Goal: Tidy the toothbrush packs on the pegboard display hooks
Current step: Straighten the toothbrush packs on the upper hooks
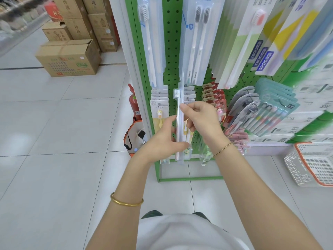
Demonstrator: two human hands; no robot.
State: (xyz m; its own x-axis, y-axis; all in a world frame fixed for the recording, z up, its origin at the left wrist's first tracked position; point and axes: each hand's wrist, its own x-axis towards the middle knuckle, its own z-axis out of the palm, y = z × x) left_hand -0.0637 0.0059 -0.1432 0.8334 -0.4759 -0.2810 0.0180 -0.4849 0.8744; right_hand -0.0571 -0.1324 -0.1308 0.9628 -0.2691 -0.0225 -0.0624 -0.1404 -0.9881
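Note:
A clear toothbrush pack [179,98] with a white brush stands upright and edge-on in front of the green pegboard [171,42]. My left hand [165,139] grips its lower half from the left. My right hand [201,121] pinches its upper part from the right, just below the bristles. Long white-brush packs [195,42] hang on the hooks above. Behind my hands, a row of small yellow children's brush packs [159,105] hangs on lower hooks. Red packs [213,94] and teal multi-brush packs [270,109] hang to the right.
A red fire extinguisher [134,103] and an orange-trimmed bag [133,136] stand left of the display's base. Stacked cardboard boxes [70,56] sit on the tiled floor at the back left. A white and orange basket [311,165] lies at the right.

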